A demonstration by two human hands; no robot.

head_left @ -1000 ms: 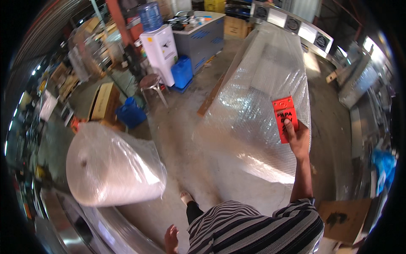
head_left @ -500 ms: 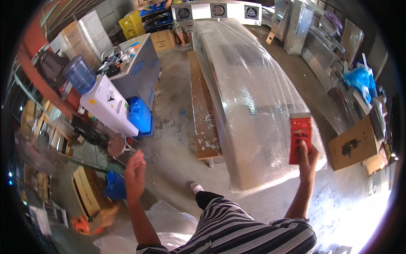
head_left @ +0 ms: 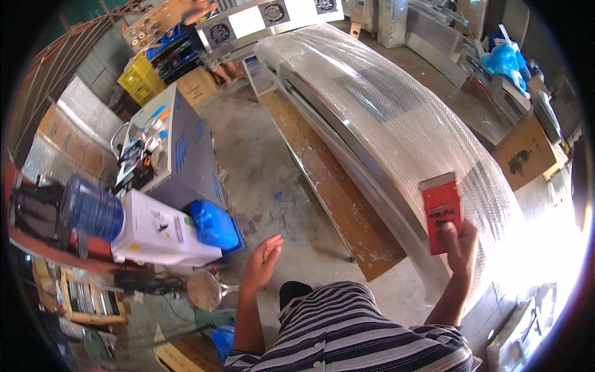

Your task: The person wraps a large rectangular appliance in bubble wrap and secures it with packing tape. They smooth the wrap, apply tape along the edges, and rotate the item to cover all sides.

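Observation:
A small flat red box (head_left: 441, 204) with dark printed pictures is gripped in my right hand (head_left: 461, 248), the thumb lying across its front. It is held up over the near part of a long bubble-wrapped metal unit (head_left: 396, 118). My left hand (head_left: 263, 263) hangs in the air over the floor, fingers loosely stretched and holding nothing. Between the hands, a low brown board (head_left: 334, 204) runs alongside the wrapped unit.
To the left stand a water dispenser (head_left: 158, 226), a blue jerrycan (head_left: 214, 224) and a grey cabinet (head_left: 176, 149) with clutter on top. A round stool (head_left: 204, 290) is near my left arm. Another person (head_left: 201, 37) stands at the back by a metal unit with fans (head_left: 273, 18).
My view has turned left, so the wrapped unit now slants across it. The red box stays in my right hand. My left hand appears farther right and lower in the picture.

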